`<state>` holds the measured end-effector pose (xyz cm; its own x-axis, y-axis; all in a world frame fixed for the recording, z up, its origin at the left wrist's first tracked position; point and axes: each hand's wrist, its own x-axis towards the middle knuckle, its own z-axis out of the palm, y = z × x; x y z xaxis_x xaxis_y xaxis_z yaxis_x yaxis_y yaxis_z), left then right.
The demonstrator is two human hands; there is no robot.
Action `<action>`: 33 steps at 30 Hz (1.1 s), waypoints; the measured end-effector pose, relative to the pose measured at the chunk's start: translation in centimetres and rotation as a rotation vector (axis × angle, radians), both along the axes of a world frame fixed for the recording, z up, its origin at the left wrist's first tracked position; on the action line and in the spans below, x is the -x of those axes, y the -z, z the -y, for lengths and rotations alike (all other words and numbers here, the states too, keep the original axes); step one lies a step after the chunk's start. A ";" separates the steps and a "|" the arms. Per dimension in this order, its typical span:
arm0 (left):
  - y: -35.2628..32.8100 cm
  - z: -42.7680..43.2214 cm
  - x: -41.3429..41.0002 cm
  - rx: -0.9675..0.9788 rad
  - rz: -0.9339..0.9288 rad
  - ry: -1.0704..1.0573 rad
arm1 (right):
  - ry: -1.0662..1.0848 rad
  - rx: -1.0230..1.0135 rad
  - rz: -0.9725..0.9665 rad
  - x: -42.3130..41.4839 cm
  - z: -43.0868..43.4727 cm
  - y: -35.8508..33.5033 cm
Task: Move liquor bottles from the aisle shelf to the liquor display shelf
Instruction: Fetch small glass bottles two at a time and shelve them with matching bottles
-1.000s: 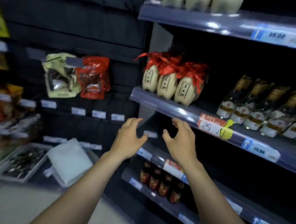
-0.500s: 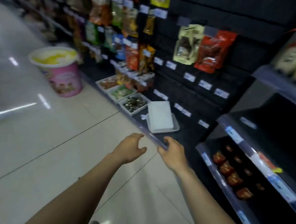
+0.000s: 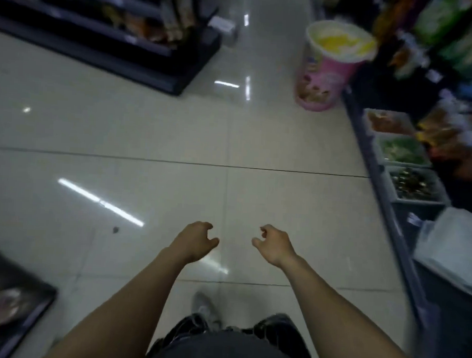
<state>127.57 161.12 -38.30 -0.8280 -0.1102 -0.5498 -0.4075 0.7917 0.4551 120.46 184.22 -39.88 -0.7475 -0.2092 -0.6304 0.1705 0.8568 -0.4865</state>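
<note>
Plainly, left hand (image 3: 194,241) and right hand (image 3: 273,245) hold nothing, fingers (image 3: 207,226) loosely curled; no liquor bottles show. Walking the blurred aisle (image 3: 149,136), a foot (image 3: 205,307) might clip the pink tub (image 3: 328,71).

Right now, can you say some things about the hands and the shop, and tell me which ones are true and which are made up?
1. The left hand and the right hand hold nothing. True.
2. The pink tub stands between the two hands. False: it stands on the floor farther ahead, off to the right.
3. Trays of goods sit in a row low on the right side. True.
4. A liquor bottle lies on the floor. False: no bottle shows in this view.
</note>
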 end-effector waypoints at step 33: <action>2.4 86.4 31.4 0.143 0.127 -0.577 | -0.893 -0.011 0.002 46.5 97.0 1.6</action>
